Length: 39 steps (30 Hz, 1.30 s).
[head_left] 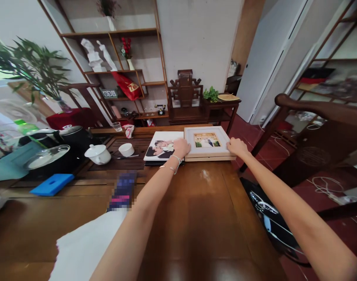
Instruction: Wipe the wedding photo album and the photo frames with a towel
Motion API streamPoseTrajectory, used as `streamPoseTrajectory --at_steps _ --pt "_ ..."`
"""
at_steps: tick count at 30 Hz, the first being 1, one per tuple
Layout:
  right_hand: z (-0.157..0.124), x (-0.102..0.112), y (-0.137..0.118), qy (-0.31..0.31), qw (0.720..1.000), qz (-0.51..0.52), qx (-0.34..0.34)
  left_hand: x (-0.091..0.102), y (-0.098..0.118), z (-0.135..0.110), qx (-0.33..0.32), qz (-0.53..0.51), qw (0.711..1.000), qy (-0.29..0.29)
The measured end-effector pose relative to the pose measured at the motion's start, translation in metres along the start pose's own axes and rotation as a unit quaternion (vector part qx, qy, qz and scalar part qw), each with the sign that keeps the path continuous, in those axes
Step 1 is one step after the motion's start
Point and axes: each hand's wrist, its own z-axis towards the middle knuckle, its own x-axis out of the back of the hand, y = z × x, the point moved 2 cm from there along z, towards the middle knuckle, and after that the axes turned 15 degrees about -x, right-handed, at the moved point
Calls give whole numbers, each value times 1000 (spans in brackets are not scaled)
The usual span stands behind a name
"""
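Observation:
A pale framed picture [190, 145] with a small photo in its middle lies flat at the far edge of the wooden table. It rests on another pale flat piece, stacked edge to edge. My left hand [182, 148], a bracelet on its wrist, is closed at the frame's left edge. At the opposite edge, my right hand [237, 147] is closed on the frame's side. The fingertips of both hands are partly hidden. Beside my left hand lies a white album [159, 150] with a couple's photo on its cover, overlapped by that hand.
Left of the album stand a white cup [126, 150], a lidded white bowl [98, 154] and a dark pot [71, 138]. Nearer lie a blue block [52, 184], a blurred phone-like item [123, 191] and white paper [87, 242]. A wooden chair [310, 152] stands right of the table [196, 218].

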Motion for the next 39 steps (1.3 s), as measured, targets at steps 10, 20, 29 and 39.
streamPoseTrajectory --at_steps 10,20,29,39 --pt "-64 66 22 127 991 -25 40 75 8 -58 -46 64 995 65" --pt "-234 16 88 95 978 5 183 22 -15 -255 -14 91 995 -48" --pt "-278 -55 96 89 976 22 197 -36 -34 -298 -5 59 995 -77" --pt "-270 -64 95 97 981 26 165 -43 -27 -292 22 51 996 -64"
